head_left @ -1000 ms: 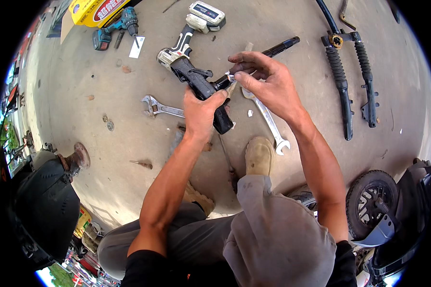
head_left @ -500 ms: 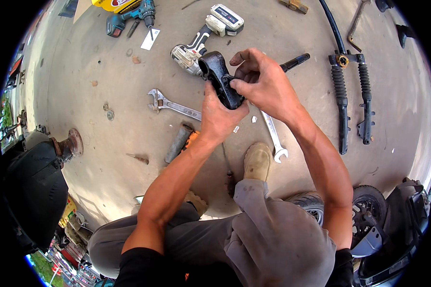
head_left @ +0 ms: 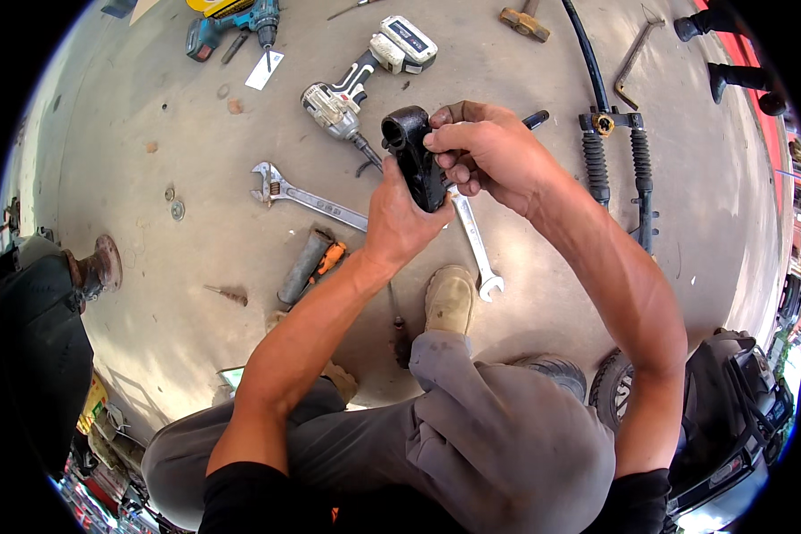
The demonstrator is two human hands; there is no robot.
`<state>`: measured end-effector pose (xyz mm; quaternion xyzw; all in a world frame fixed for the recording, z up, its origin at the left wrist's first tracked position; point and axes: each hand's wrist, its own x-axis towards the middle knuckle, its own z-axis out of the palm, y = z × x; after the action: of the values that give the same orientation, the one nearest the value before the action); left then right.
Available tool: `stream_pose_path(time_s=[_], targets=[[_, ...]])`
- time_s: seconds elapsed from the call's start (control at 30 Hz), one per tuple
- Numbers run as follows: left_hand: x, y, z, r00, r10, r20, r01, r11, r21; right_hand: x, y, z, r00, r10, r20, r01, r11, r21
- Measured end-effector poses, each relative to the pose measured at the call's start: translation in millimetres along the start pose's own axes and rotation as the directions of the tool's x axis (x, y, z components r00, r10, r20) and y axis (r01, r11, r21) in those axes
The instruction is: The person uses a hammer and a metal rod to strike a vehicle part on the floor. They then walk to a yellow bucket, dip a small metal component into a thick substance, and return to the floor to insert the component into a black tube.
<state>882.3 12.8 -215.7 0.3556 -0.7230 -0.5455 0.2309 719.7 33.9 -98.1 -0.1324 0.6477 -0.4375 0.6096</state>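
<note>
My left hand (head_left: 400, 214) is wrapped round a black, greasy metal part (head_left: 408, 133) with a round, hollow upper end, held up above the floor. At the part's right side is my right hand (head_left: 489, 156), its thumb and forefinger pinched together against the edge and the other fingers curled. Whatever lies between those fingertips is hidden. Behind the part, a white and black impact wrench (head_left: 338, 102) lies on the floor. An adjustable wrench (head_left: 316, 205) is just left of my left hand, and an open-end wrench (head_left: 476, 245) is below my right.
Farther off are a blue drill (head_left: 240, 27), a hammer (head_left: 523, 24) and a bent metal bar (head_left: 634, 67). A front fork (head_left: 596, 165) lies on the right, near another person's dark boots (head_left: 721, 80). An orange-handled tool (head_left: 329, 258) and a screwdriver (head_left: 400, 343) lie by my shoes.
My right hand's fingers have curled in and its thumb has moved up toward the part's round end. The part stands more upright. The view has shifted, bringing the other person's boots further in.
</note>
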Motion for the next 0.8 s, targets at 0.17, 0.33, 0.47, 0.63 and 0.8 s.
stream_pose_path(time_s=[0.17,0.33,0.47,0.63,0.8], targets=[[-5.5,-1.7,8.1,0.997,0.064,-0.032,-0.06,0.991,0.116,-9.1,-2.8,0.0,0.997,0.043,-0.059,-0.04,0.998,0.044],[-4.7,-4.0,4.2,0.995,-0.095,0.006,0.095,0.995,-0.005,-13.0,10.8,3.2,0.993,-0.113,0.035,0.111,0.992,0.067],[-5.1,-1.7,10.1,0.969,-0.247,0.029,0.249,0.959,-0.133,-32.1,58.6,-20.2,0.959,-0.283,-0.019,0.284,0.955,0.081],[-10.1,-9.2,15.4,0.935,-0.353,0.04,0.35,0.895,-0.276,-40.7,128.9,-119.9,0.913,-0.151,-0.379,0.196,0.977,0.081],[-12.5,-6.7,27.5,0.84,-0.528,0.126,0.494,0.648,-0.58,-31.2,124.5,-236.1,0.657,-0.321,-0.682,0.035,0.917,-0.398]])
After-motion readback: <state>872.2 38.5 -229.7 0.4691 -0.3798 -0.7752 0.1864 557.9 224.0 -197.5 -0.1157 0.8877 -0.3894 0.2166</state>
